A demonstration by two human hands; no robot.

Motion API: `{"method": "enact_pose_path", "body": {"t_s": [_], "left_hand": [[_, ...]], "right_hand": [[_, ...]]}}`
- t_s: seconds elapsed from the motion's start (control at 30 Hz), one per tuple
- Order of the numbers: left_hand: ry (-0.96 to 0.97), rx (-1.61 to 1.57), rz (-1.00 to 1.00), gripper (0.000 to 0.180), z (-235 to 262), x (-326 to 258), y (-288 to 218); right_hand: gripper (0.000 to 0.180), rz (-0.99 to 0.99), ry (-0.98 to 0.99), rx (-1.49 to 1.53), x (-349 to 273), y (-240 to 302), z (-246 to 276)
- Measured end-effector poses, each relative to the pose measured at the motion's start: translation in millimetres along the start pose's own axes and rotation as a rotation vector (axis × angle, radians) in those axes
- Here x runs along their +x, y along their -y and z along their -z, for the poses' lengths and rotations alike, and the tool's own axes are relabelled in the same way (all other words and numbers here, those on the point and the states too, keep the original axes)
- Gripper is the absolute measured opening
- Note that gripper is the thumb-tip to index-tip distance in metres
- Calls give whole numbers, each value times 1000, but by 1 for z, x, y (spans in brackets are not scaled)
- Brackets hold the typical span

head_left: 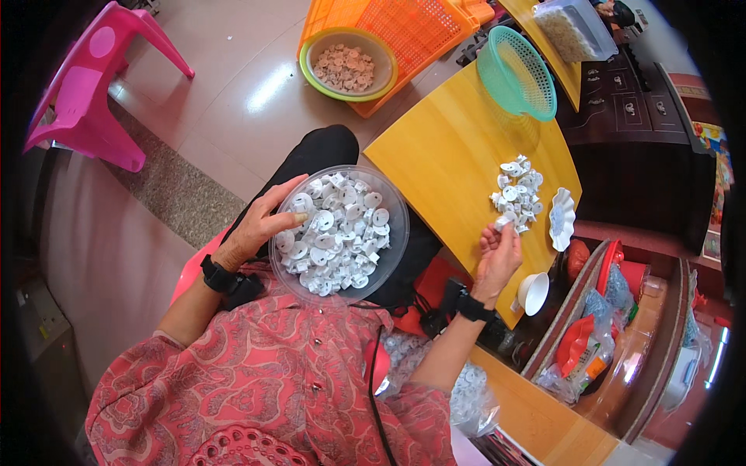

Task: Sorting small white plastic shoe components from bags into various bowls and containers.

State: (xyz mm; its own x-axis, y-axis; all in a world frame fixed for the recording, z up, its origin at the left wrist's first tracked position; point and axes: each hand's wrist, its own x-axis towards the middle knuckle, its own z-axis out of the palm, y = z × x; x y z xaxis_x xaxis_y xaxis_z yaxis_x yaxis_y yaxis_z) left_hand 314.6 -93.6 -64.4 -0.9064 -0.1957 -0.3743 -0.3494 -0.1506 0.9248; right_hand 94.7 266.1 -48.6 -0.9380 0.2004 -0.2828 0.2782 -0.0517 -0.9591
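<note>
A clear round bowl [399,225], full of small white plastic pieces with round discs [330,233], rests on my lap. My left hand [268,221] grips its left rim, with the thumb and a finger reaching over the edge. Over the yellow table, my right hand [500,250] pinches a white plastic piece [507,220] at the near side of a small pile of the same pieces [519,185]. My fingers partly cover that piece. A white scalloped dish [562,220] is just right of the pile, and a small white cup [533,293] stands near the table's edge.
The yellow table [435,147] carries a green mesh basket [497,66] at its far end. On the floor ahead, a green-rimmed basin [311,78] of pinkish pieces sits by an orange crate [420,39]. A pink chair [78,101] stands left; an open drawer [645,349] with bagged items is right.
</note>
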Motion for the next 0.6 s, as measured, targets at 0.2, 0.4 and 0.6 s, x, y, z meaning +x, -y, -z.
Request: {"method": "enact_pose_path", "body": {"t_s": [0.2,0.4,0.6], "left_hand": [[6,21,17,74,-1,0,-3],[4,16,23,74,-1,0,-6],[-2,-5,-30,72,1,1,5]], "right_hand": [[26,45,-14,-9,29,8,10],[25,13,-5,-14,20,5,7],[26,-5,-19,-16,21,3,10]]}}
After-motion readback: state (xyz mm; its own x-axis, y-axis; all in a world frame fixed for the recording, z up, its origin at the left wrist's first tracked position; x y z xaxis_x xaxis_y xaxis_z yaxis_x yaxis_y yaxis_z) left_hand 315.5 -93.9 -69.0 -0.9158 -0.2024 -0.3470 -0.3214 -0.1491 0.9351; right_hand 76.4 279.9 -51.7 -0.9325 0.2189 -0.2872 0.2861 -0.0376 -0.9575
